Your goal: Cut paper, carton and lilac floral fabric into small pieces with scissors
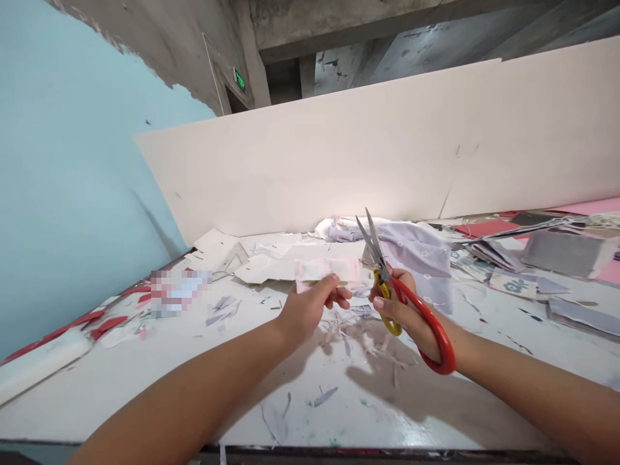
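Two hands are working above the white table [121,374]. The left hand [310,309] is pinching a pale paper strip [329,269] between thumb and fingers, holding it above the scraps [339,330]. The right hand [411,315] is gripping the scissors [382,274], fingers closed through the loops, blades slightly parted, just beside the strip's right end.

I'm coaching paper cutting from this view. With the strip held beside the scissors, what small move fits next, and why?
Probably ease the scissors left until the blades straddle the right end of the paper strip. The right hand holds them slightly open, tips up, just beside that end, and the left hand pinches the strip steady above the table.
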A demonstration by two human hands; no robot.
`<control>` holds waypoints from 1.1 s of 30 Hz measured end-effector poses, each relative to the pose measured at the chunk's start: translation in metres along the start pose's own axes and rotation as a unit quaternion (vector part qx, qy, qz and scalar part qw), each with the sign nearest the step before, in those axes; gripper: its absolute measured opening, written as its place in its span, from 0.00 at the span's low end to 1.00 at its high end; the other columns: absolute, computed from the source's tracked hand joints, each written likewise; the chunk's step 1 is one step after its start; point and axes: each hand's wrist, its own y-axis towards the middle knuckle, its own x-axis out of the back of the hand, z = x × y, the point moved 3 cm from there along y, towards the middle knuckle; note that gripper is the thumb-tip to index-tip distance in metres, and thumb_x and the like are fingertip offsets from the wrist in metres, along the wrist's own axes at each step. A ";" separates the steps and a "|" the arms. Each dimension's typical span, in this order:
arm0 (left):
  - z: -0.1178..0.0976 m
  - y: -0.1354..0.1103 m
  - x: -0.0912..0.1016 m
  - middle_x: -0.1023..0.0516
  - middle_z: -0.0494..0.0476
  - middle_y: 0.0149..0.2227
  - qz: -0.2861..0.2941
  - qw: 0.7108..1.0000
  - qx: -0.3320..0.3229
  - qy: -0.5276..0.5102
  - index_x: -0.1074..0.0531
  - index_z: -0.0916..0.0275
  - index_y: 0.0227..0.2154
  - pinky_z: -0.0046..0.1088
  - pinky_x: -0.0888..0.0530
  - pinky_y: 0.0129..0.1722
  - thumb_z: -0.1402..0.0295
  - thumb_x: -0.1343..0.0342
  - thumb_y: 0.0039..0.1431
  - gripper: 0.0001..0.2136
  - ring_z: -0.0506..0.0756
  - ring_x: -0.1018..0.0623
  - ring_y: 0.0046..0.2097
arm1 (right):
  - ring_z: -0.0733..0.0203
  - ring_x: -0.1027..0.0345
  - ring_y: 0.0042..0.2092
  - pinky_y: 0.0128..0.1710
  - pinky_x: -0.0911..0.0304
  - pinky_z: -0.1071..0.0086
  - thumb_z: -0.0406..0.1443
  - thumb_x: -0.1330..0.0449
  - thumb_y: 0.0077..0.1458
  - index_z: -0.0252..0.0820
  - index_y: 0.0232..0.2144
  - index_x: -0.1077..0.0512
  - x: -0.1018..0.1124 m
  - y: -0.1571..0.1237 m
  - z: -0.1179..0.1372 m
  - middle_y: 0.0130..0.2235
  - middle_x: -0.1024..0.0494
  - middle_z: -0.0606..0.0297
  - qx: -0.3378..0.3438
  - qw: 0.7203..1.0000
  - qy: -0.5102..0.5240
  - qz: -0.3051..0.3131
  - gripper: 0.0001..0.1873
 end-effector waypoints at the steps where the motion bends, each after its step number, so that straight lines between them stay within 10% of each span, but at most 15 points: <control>1: -0.001 0.001 0.002 0.24 0.58 0.26 -0.020 1.000 -0.001 -0.006 0.27 0.65 0.21 0.28 0.35 0.32 0.58 0.49 0.51 0.15 0.52 0.27 0.30 | 0.60 0.40 0.33 0.30 0.40 0.65 0.51 0.44 0.46 0.44 0.38 0.47 -0.001 -0.001 -0.001 0.35 0.37 0.65 -0.004 1.000 -0.023 0.013 0.24; 10: -0.009 0.003 0.003 0.21 0.60 0.32 -0.033 0.995 -0.026 -0.088 0.24 0.65 0.24 0.29 0.36 0.34 0.55 0.48 0.51 0.17 0.53 0.25 0.33 | 0.64 0.44 0.25 0.27 0.43 0.66 0.58 0.61 0.53 0.45 0.39 0.48 -0.015 -0.013 0.006 0.26 0.39 0.70 0.048 0.993 -0.077 0.071 0.25; 33: -0.013 -0.001 -0.003 0.21 0.61 0.38 -0.014 0.993 -0.052 -0.106 0.24 0.64 0.27 0.29 0.35 0.32 0.56 0.47 0.51 0.15 0.54 0.24 0.34 | 0.63 0.42 0.28 0.26 0.40 0.66 0.59 0.62 0.53 0.46 0.42 0.49 -0.019 -0.013 0.002 0.34 0.33 0.63 0.040 0.990 -0.106 0.079 0.26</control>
